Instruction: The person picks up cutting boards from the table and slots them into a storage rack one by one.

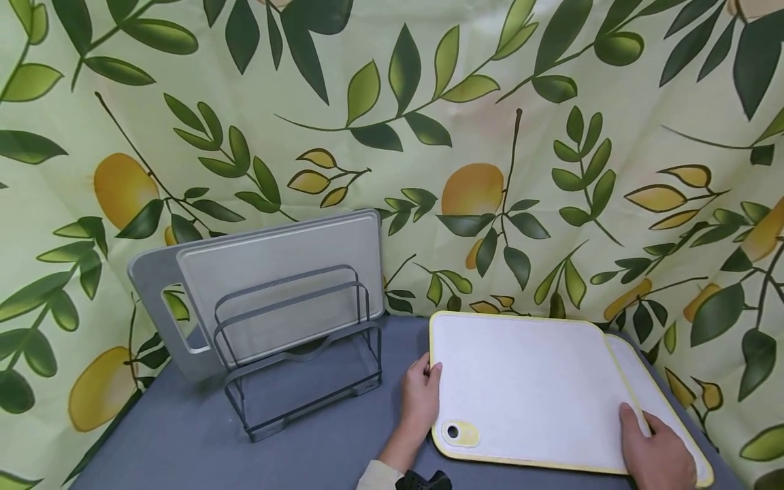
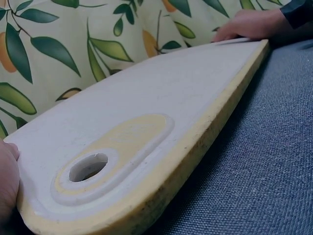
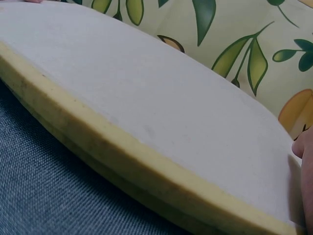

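Observation:
A white cutting board [image 1: 527,388] with a yellow rim lies at the right of the table, its yellow-ringed hole [image 2: 89,166] at the near left corner. Underneath, a second white cutting board [image 1: 664,398] pokes out on the right; most of it is hidden. My left hand [image 1: 421,398] grips the upper board's left edge, thumb on top. On the opposite edge, my right hand [image 1: 660,449] holds the upper board near its front right corner, thumb over the face. That hand's fingers are mostly hidden, and I cannot tell whether they touch the lower board.
A dark wire rack [image 1: 300,361] stands left of the boards. Upright in its back part lean a grey cutting board [image 1: 153,272] with a handle slot and a lighter grey board [image 1: 294,272] before it. Leaf-patterned cloth [image 1: 404,156] hangs behind the grey table [image 1: 331,456].

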Tool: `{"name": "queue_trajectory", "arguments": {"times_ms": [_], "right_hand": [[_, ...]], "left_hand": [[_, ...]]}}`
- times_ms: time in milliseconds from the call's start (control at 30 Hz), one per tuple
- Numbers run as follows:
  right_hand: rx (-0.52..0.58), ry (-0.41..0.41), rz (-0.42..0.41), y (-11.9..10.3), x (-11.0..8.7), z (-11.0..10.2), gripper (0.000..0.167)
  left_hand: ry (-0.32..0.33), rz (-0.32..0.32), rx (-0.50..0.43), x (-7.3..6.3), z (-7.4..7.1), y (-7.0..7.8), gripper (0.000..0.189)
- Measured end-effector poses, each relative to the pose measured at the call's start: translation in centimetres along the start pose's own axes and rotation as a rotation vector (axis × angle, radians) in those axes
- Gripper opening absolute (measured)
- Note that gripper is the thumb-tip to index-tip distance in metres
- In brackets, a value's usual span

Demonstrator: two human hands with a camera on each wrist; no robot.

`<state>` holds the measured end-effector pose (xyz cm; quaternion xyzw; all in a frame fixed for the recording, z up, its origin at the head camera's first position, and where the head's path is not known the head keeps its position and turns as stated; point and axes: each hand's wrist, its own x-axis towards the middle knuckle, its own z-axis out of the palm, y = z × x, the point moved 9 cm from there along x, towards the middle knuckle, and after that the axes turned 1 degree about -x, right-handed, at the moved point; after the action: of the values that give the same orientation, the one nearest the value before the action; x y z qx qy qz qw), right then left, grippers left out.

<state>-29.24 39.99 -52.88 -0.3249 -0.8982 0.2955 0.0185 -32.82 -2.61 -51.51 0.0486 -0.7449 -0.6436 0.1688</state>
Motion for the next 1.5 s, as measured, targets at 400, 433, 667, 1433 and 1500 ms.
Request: {"name": "queue_trajectory", "arguments": {"times_ms": [400,433,667,1433,1500], "right_hand": [[0.024,0.023,-0.018,0.2,0.1,-0.3,0.081],[0.026,0.021,-0.016,0.2,0.1,-0.3,0.082],[0.026,0.028,-0.013,0.2,0.2,-0.3,0.082],[0.163,0.091,-0.081,-1.5,-0.6,-0.6,0.071],[0.178,0.093,-0.081,-1.5,-0.6,-0.7,0.071]], "left_hand": [[-0.007,-0.002,-0.017,-0.2,0.1,0.0,0.021],[-0.005,0.001,-0.021,-0.1,0.1,0.1,0.021],[-0.006,0.005,-0.032,-0.1,-0.1,0.7,0.016],[0.04,0.036,0.023,0.7,-1.9,2.3,0.026],[0.038,0.026,0.024,0.7,-2.0,2.5,0.028]]}}
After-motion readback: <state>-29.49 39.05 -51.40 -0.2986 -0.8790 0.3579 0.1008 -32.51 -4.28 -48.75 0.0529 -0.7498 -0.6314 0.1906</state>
